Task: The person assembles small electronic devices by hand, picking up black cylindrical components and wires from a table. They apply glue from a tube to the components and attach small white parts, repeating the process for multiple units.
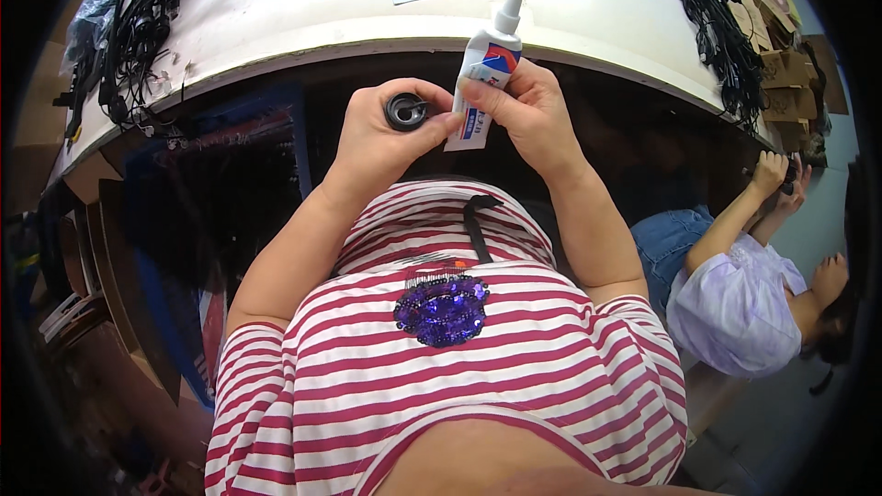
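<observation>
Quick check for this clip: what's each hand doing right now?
Left hand: closed, holding a round black part.
Right hand: closed, holding a white tube.

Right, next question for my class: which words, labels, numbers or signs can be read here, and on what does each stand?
White tube in the right hand: a red-and-blue label with partly covered letters, not quoted.
Lower on it: small blue print, too small to read reliably.
Cardboard boxes at the right: any print too small and blurred to read.
Black round piece in the left hand: none visible.
</observation>
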The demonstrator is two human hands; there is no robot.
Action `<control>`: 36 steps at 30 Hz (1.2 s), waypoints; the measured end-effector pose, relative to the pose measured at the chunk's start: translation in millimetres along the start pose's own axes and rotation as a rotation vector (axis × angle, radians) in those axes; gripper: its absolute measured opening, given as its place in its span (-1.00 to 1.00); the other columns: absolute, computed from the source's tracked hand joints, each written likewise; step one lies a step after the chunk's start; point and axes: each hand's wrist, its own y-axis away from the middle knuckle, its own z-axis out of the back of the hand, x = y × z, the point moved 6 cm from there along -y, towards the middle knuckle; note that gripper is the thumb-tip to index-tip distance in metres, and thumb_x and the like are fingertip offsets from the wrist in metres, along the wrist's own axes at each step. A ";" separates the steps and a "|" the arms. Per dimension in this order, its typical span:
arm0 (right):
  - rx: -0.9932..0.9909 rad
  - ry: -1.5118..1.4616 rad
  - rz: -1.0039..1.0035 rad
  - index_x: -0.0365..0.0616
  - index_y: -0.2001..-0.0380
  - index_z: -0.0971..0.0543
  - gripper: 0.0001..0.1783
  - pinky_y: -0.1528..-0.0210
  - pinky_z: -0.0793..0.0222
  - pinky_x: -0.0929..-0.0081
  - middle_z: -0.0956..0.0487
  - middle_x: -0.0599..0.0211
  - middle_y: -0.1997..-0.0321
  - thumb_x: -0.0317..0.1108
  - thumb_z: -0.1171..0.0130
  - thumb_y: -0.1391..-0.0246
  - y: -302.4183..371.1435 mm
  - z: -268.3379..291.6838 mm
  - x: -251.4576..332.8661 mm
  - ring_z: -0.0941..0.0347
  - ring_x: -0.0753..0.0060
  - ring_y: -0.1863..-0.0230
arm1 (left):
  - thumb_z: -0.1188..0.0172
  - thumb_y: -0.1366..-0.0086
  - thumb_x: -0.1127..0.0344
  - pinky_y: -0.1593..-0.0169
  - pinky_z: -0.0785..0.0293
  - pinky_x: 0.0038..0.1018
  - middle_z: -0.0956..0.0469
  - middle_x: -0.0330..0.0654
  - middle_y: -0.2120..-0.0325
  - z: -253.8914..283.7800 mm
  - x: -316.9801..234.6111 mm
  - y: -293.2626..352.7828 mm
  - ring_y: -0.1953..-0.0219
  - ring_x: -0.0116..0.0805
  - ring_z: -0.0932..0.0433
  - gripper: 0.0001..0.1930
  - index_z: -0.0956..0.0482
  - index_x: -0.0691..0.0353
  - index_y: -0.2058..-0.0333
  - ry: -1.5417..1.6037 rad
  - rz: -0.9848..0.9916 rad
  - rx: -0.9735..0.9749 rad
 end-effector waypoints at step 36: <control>-0.127 0.674 0.481 -0.17 0.55 -0.43 -0.73 0.62 -0.25 0.49 -0.42 0.27 0.67 -0.19 -0.06 -0.06 6.7 -13.7 18.7 -0.38 0.22 0.66 | -0.26 0.01 0.43 0.36 -0.43 -0.69 -0.54 -0.24 0.54 5.7 -14.4 -7.5 0.48 -0.60 -0.48 -0.79 -0.56 0.38 0.35 0.073 0.016 0.028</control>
